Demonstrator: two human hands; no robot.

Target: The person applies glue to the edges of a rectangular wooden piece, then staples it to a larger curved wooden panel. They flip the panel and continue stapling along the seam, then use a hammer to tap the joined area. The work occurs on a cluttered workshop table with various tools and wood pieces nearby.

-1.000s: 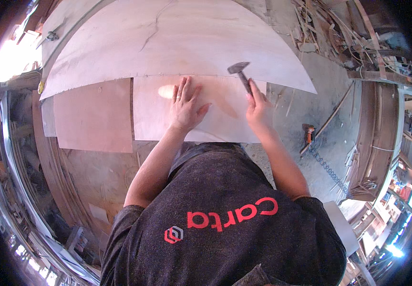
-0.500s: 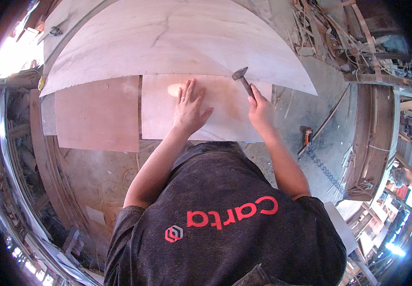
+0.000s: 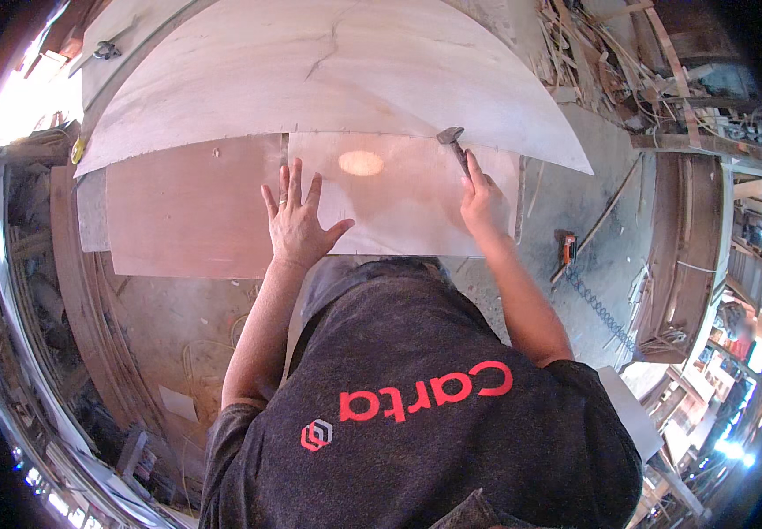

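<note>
My left hand (image 3: 300,220), with a ring on one finger, lies with fingers spread near the seam between two thin wooden panels. On its right is the pale panel (image 3: 399,216), which bears a bright oval patch. To its left lies the browner panel (image 3: 191,212). My right hand (image 3: 485,207) is wrapped round the handle of a hammer (image 3: 453,141), above the pale panel's right part. The hammer's dark head is close to the lower edge of a large, pale wooden sheet (image 3: 381,70), which borders both panels at their far side.
An orange-and-black tool (image 3: 566,245) with a coiled hose (image 3: 600,309) is on the concrete floor at right. Wood scraps (image 3: 575,53) pile up at the far right. Long timber boards (image 3: 90,326) run along the left, and a wooden beam (image 3: 683,256) stands right.
My left hand has moved left, its fingers spreading wider. The pale panel's left edge and the seam sit further right. The hammer has shifted slightly right, still in my right hand.
</note>
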